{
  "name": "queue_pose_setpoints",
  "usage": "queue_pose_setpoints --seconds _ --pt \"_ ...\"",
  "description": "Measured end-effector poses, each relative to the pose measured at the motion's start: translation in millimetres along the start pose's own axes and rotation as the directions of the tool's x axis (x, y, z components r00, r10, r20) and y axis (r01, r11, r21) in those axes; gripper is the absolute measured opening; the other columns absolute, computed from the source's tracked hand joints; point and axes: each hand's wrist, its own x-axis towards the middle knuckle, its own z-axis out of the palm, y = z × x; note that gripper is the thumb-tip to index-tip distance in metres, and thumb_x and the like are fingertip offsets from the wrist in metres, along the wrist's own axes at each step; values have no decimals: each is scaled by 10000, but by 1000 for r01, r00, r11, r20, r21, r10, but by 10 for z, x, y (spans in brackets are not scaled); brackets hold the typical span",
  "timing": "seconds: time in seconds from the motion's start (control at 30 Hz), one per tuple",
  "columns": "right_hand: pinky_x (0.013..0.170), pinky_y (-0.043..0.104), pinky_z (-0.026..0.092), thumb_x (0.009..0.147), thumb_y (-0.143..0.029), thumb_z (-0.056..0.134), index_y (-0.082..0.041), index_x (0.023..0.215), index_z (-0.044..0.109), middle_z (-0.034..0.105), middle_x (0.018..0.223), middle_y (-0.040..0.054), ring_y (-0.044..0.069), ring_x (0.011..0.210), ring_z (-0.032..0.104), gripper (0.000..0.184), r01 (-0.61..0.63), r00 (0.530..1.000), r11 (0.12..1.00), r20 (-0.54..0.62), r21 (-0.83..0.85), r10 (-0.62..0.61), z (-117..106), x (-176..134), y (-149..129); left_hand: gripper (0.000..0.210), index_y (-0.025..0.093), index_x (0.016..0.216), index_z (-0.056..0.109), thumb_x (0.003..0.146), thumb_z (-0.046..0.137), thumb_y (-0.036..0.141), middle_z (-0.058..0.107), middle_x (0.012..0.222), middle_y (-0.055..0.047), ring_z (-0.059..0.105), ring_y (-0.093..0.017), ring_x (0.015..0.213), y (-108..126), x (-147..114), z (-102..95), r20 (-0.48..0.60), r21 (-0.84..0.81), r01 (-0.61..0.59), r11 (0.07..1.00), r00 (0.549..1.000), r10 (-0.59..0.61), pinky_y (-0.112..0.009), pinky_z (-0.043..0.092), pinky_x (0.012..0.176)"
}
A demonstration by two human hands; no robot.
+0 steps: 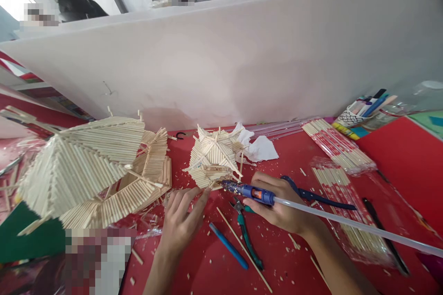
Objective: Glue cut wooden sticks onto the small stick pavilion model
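Note:
A small star-shaped roof model of wooden sticks (218, 145) lies on the red table in front of me. My left hand (183, 214) is at its near left edge, thumb and forefinger close together on the rim. Wrapped around a blue glue gun (261, 195) is my right hand (285, 205). The gun's nozzle touches or almost touches the model's near edge, and a long translucent glue stick (346, 220) runs out of its back. Below lie green-handled cutting pliers (246, 235), a blue pen (228, 245) and a thin wooden stick (244, 249).
A larger stick-built roof structure (93, 161) stands on the left. Packs of wooden sticks (337, 145) lie at the right beside a pen cup (360, 110) and a red sheet (408, 161). Crumpled tissue (261, 148) sits behind the model. A white partition (214, 69) closes the back.

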Motion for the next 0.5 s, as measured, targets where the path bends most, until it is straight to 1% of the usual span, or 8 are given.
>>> queue_pose_setpoints --seconds 0.13,0.5 --pt "560 249 372 1024 -369 551 -211 711 491 531 729 -10 117 605 507 355 1 1000 1000 16 -6 -1 17 -2 8 408 167 1230 679 875 643 -32 711 1012 -108 664 -218 927 9 2 -5 3 1 -11 1000 1000 11 -352 471 848" --pt "557 241 358 1032 -380 540 -212 712 472 511 727 -21 109 596 504 368 8 1000 1000 19 -2 -8 11 10 -1 341 147 1210 674 904 646 -2 708 1002 -116 655 -223 937 47 11 -21 7 -11 -3 1000 1000 3 -362 476 855"
